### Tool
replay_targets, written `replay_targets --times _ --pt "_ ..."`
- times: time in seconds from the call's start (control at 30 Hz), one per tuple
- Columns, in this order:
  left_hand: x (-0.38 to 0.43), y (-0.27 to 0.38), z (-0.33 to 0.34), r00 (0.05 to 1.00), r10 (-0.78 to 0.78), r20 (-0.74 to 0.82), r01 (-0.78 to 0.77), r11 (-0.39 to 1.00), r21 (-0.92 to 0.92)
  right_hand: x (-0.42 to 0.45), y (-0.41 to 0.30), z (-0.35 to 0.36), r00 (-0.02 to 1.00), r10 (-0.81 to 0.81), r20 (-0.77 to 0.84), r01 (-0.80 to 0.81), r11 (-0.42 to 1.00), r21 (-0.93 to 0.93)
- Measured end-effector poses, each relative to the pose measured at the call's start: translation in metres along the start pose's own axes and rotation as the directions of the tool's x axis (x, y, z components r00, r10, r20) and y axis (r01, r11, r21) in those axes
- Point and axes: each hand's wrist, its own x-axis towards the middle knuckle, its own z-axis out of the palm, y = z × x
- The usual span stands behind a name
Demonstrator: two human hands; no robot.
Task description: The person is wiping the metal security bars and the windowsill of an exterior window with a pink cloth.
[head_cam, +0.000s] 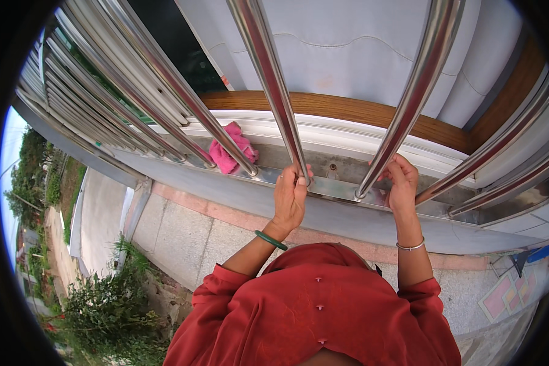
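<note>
My left hand (291,194) is wrapped around the lower end of a polished metal window bar (274,87), just above the bottom rail. My right hand (401,183) reaches past the right side of the adjacent metal bar (405,103). Its fingers are bent, and their tips are partly hidden behind that bar, so I cannot tell whether they pinch anything. A crumpled pink cloth (233,148) lies on the sill to the left, partly behind another bar (178,87). The flat metal bottom rail (334,186) runs below both hands.
Behind the bars are a concrete sill (347,164), a white window track (329,130), a brown wooden frame (347,103) and a pale curtain (338,59). More bars (498,155) stand at right. Shrubs (114,311) grow at lower left, beside the paved floor (178,228).
</note>
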Motion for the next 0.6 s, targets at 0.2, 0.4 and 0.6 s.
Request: replay_targets --times 0.2,0.4,0.6 --pt "0.0 -0.002 0.0 1.0 0.017 0.024 -0.016 1.0 -0.025 -0.001 0.001 -0.002 1.0 -0.008 0.004 0.008 1.0 0.017" --pt "-0.004 -0.007 -0.002 0.999 -0.029 0.018 0.03 0.997 -0.067 -0.001 0.001 0.0 1.0 -0.021 0.0 0.021 0.999 0.025" --pt "-0.004 0.028 -0.039 0.988 0.135 -0.079 -0.12 0.978 0.17 -0.001 0.005 -0.005 1.0 -0.02 -0.016 0.02 1.0 0.005"
